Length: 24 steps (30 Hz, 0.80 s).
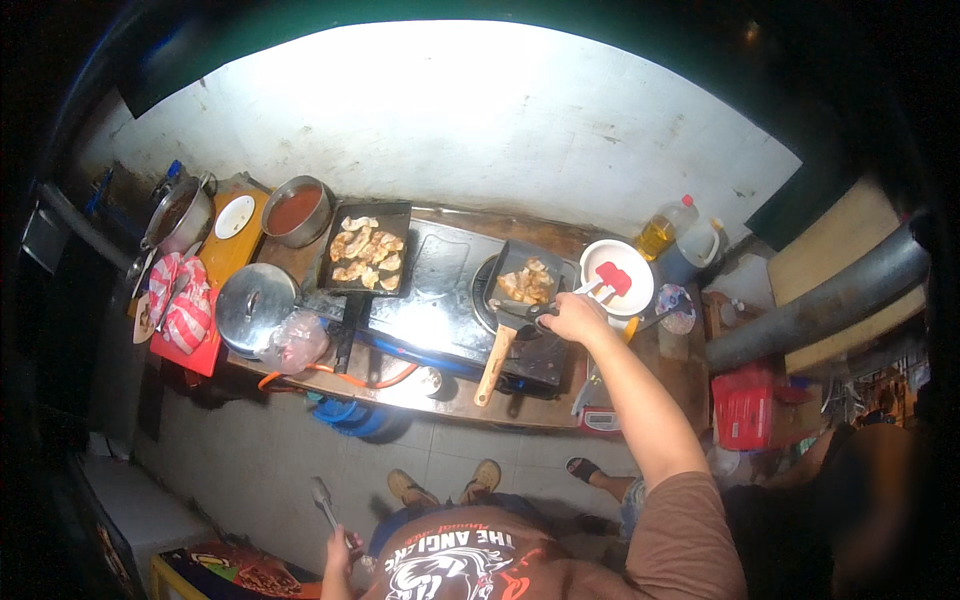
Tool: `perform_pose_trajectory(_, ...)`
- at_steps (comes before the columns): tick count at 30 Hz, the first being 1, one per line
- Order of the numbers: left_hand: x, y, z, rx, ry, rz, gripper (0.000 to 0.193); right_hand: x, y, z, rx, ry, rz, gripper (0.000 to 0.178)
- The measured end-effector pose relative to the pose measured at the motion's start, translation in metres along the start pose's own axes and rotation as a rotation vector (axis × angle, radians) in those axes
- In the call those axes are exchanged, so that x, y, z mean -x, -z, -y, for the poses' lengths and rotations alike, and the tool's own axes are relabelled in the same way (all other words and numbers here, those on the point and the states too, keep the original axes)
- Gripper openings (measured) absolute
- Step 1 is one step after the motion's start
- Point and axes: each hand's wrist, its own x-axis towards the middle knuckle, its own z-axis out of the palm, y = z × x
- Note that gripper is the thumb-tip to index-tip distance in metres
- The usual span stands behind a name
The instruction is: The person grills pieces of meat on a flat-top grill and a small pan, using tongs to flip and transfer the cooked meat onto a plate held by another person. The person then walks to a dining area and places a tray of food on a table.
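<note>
Right hand (574, 318): fingers closed on the black handle of a metal tool (537, 311), too small to tell what kind; tool is over the near edge of the small pan (511, 259)
Left hand (345, 550): closed round grey tongs (324, 503), held out in front of the desk (685, 370), well apart from the pans
Small pan sits at the right end of the stove (425, 262), wooden handle (495, 365) toward the person; browned meat (529, 282) in it
Just right of it: white plate (590, 256) with a red spatula (613, 277) on it, then oil bottle (657, 237) behind
Near right of stove: scale (601, 420) at the desk's front edge
Left end of stove: black square pan (397, 217), more meat pieces spread in it
Further left: pot (297, 240) of red-brown sauce, lidded pot (255, 300) with plastic bag (299, 341) against it, striped bag (188, 310) on red board (203, 362)
</note>
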Motion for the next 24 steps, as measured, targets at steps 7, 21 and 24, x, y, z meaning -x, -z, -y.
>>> perform_pose_trajectory(7, -0.012, 0.001, 0.012, 0.011, 0.000, 0.009, 0.035, 0.009, 0.003, -0.004, -0.046, 0.015, -0.052, 0.044)
perform_pose_trajectory(21, -0.030, 0.004, 0.007, -0.105, -0.007, -0.004, 0.042, 0.032, 0.015, 0.010, 0.522, 0.407, -0.447, 0.031)
perform_pose_trajectory(24, -0.031, 0.004, 0.005, -0.098, 0.002, -0.006, 0.040, 0.048, 0.028, -0.013, 0.256, 0.263, -0.554, 0.032)
